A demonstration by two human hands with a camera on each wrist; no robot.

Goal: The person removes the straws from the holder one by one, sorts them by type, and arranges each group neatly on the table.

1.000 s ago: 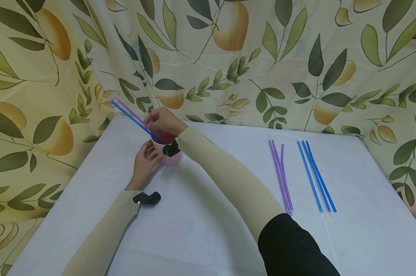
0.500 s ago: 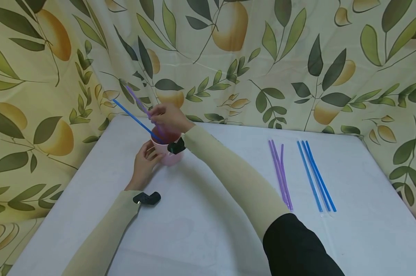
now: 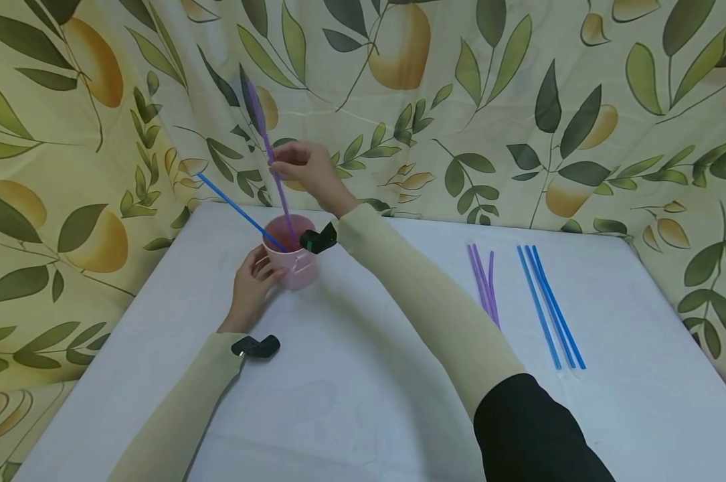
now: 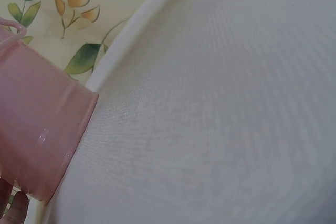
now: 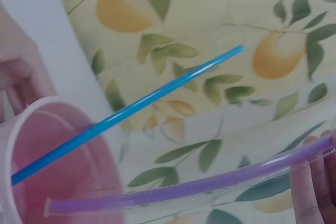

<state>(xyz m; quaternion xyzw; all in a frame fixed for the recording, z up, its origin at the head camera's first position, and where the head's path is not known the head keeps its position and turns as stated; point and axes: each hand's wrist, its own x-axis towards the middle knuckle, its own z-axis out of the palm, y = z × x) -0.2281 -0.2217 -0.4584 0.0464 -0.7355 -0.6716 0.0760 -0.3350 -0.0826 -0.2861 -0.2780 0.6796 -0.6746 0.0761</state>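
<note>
Near the back left of the table, my left hand (image 3: pixel 251 288) grips the side of a small pink pail (image 3: pixel 302 271), whose thin handle also shows in the left wrist view. One blue straw (image 3: pixel 236 207) leans in the pail toward the left. Above the rim, my right hand (image 3: pixel 311 171) pinches a purple straw (image 3: pixel 283 201) in a clear wrapper. That straw stands nearly upright in the head view, its lower end within the pail's mouth. From the right wrist, its wrapped end (image 5: pixel 68 205) overlaps the pail opening, and the blue straw (image 5: pixel 157 94) slants out beside it.
On the right side of the white table (image 3: pixel 350 375) lie several purple straws (image 3: pixel 482 278), partly covered by my right sleeve. Several blue straws (image 3: pixel 552 304) lie beside them. A fruit-and-leaf patterned cloth (image 3: pixel 399 120) hangs behind the table and along its left.
My right hand has risen and shifted right, drawing the purple straw up from beside the blue one and swinging it nearly upright. The left hand and the pail have stayed in place.
</note>
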